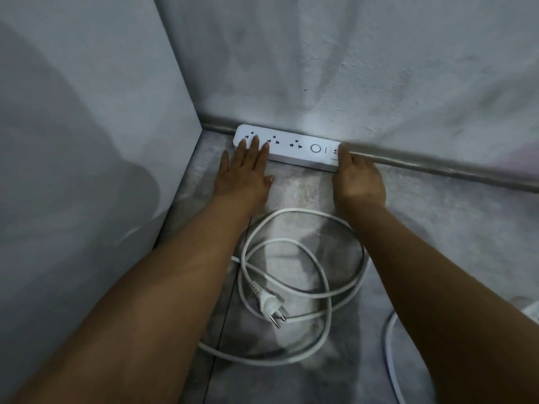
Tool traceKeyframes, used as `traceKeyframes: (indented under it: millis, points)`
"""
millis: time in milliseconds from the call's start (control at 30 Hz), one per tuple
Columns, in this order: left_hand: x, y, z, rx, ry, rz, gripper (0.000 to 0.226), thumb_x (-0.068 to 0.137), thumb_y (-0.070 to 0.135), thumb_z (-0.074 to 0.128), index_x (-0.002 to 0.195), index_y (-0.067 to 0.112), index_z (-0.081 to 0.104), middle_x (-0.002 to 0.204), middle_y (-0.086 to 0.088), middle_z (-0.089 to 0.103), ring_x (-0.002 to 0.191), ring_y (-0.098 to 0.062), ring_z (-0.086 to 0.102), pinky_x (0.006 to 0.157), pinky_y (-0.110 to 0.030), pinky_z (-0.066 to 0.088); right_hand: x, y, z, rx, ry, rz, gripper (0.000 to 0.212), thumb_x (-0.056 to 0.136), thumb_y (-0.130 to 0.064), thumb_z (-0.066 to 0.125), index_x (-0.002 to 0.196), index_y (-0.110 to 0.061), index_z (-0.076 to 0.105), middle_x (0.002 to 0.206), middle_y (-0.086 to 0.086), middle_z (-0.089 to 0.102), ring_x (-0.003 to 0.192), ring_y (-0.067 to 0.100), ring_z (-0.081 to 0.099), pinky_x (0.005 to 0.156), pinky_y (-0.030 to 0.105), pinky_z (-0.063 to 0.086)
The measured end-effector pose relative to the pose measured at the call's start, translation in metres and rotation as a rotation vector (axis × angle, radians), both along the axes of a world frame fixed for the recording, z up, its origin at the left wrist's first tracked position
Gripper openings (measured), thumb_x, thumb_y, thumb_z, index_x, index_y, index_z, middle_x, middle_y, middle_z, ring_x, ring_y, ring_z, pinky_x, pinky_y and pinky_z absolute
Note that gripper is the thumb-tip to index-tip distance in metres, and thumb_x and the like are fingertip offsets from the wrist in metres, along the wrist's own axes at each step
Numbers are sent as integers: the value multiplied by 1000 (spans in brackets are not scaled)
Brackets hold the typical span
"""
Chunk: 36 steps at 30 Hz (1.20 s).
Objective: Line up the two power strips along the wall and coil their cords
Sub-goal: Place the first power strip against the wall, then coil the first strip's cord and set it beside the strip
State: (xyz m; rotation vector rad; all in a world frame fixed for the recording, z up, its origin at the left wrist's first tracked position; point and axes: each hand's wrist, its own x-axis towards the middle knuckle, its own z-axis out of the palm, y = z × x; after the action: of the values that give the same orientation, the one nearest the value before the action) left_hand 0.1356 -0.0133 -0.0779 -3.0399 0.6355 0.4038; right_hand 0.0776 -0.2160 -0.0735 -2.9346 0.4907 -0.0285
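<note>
Nearest the lens, a white cord is seen looped loosely on the grey floor, its two-pin plug lying inside the loops. Beyond it, a white power strip is pressed against the foot of the wall: the left hand is laid flat and released, fingertips on the sockets, while the right hand is clasped over the strip's right end. No brand or lettering can be read, only a round button.

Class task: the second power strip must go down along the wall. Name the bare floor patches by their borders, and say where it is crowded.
Free: the floor along the wall to the right of the right hand. Crowded: the corner, filled by the power strip under the left hand, and the floor between the arms, covered by the looped cord and plug.
</note>
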Motion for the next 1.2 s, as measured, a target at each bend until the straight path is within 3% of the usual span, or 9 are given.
traceKeyframes:
  millis: [133, 333, 467, 533, 700, 800, 1033, 1133, 1200]
  points:
    - [-5, -3, 13, 26, 6, 19, 62, 104, 43, 14, 154, 18, -12, 162, -3, -21, 150, -22, -16, 120, -44, -10, -24, 3, 9, 97, 13, 4, 63, 100, -17, 41, 156, -11, 13, 153, 18, 37, 140, 33, 36, 118, 40, 25]
    - [-43, -3, 35, -49, 29, -9, 62, 105, 42, 18, 155, 14, -4, 164, -5, -13, 151, -22, -11, 121, -41, -7, -76, 7, 19, 30, 48, 195, 62, 103, -31, 37, 156, -8, 14, 162, 13, 20, 150, 27, 18, 121, 35, 9]
    - [-79, 15, 46, -58, 36, 13, 62, 105, 42, 20, 156, 14, 1, 165, -6, -6, 151, -22, -7, 121, -41, -5, -105, 26, 28, 54, 78, 282, 59, 103, -33, 37, 155, -10, 20, 160, 14, 25, 149, 29, 20, 122, 39, 13]
    - [-100, 28, 50, -56, 42, 42, 61, 105, 41, 21, 156, 13, 4, 165, -7, -4, 151, -22, -5, 122, -42, -3, -122, 40, 33, 38, 62, 350, 57, 101, -33, 43, 151, -9, 32, 155, 16, 35, 145, 32, 32, 119, 42, 22]
    - [-149, 57, 55, -88, 50, 114, 58, 106, 35, 23, 155, 9, 7, 164, -11, 0, 151, -25, -1, 122, -42, 0, -149, 84, 43, -54, 26, 499, 43, 90, -42, 56, 117, -9, 63, 122, 14, 63, 110, 36, 59, 90, 43, 44]
    - [-169, 68, 57, -75, 68, 153, 57, 106, 31, 24, 155, 9, 5, 164, -11, -1, 151, -24, -2, 122, -40, 0, -158, 110, 48, -24, 42, 548, 42, 88, -44, 58, 110, -9, 64, 111, 14, 63, 106, 36, 57, 86, 43, 42]
    - [-182, 80, 60, -237, 80, 188, 52, 106, 31, 28, 155, 14, 19, 164, -9, 8, 151, -25, 5, 122, -41, 5, -169, 139, 37, 81, 259, 357, 48, 89, -37, 61, 125, -7, 52, 128, 15, 54, 120, 35, 49, 99, 43, 36]
    - [-182, 77, 63, -376, 126, 172, 49, 105, 34, 32, 151, 19, 32, 164, -6, 13, 151, -24, 7, 122, -39, 7, -170, 132, 48, 228, 281, 309, 41, 89, -47, 57, 112, -13, 53, 116, 13, 63, 109, 35, 57, 96, 43, 37]
    - [-180, 72, 67, -476, 141, 160, 45, 105, 37, 34, 144, 19, 46, 163, -3, 19, 151, -22, 9, 122, -35, 8, -169, 124, 63, 467, 245, 268, 21, 87, -38, 57, 96, -21, 50, 102, 10, 67, 97, 34, 61, 88, 41, 42]
